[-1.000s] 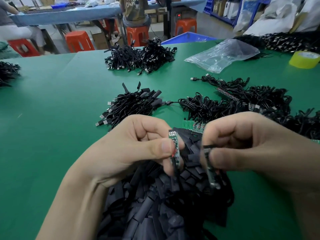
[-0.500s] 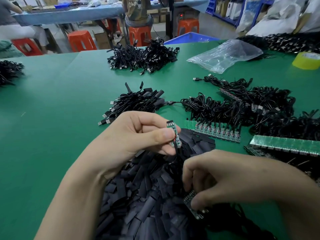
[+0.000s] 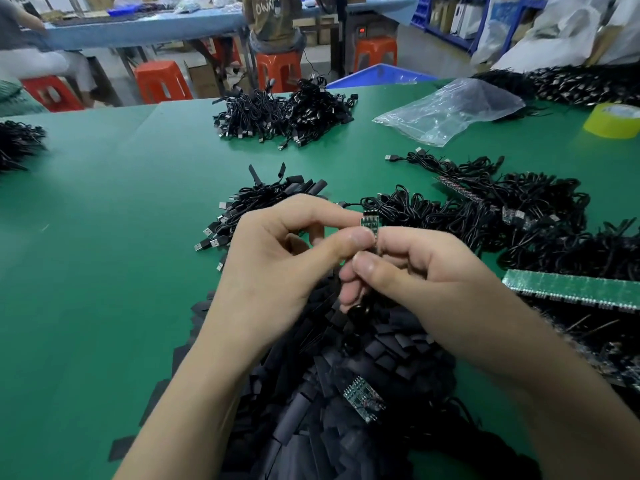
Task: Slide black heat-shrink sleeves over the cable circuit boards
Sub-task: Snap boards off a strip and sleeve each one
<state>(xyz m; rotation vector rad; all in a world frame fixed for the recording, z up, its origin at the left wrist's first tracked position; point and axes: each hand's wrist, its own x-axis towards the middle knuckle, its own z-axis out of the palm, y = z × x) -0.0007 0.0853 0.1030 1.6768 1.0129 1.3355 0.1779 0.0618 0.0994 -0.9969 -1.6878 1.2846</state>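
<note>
Our left hand [image 3: 277,268] pinches a small green circuit board [image 3: 370,221] upright between thumb and forefinger; our right hand [image 3: 433,271] meets it, its fingers [image 3: 372,266] pinching the board's lower end. Beneath both we see a heap of black heat-shrink sleeves [image 3: 311,427] on the green bench [image 3: 104,237], with a second circuit board [image 3: 363,400] lying on it. Tangled black cables [image 3: 450,209] and a strip of green boards [image 3: 571,287] lie to the right.

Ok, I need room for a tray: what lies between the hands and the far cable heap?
In the head view, a bundle of cables sits behind the left hand; beyond it the table is bare up to the far heap.
</note>
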